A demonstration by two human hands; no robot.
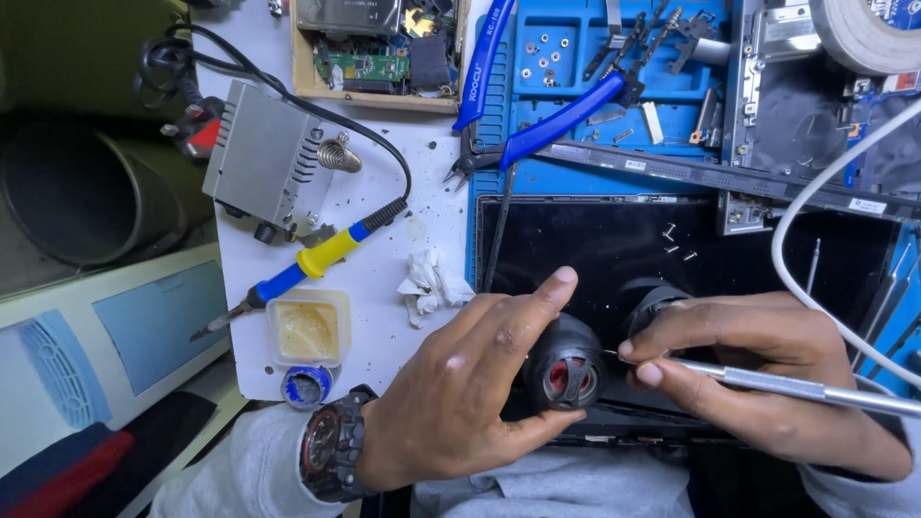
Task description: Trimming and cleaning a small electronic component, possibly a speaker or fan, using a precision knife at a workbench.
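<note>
The small round black part with a red centre (566, 372) sits on the near edge of a dark flat panel (614, 251), close to the person's body. The left hand (467, 384) closes on it, thumb below and fingers curved over its left side, index finger pointing up. The right hand (758, 369) pinches a slim metal probe (796, 388), its fine tip touching the part's right edge. A second dark round part (655, 305) lies just behind, half hidden by the right hand.

The tip looks lightly seated, so it could skid off and scratch the panel or jab the left thumb. 4 loose screws (676, 243) lie on the panel and could be swept away by a sleeve. A white cable (801, 197) loops over the right wrist and might snag. Farther left, the soldering iron (302, 266) lies off its stand beside a flux tub (308, 329) and crumpled tissue (434, 284), a burn hazard if it is hot.
</note>
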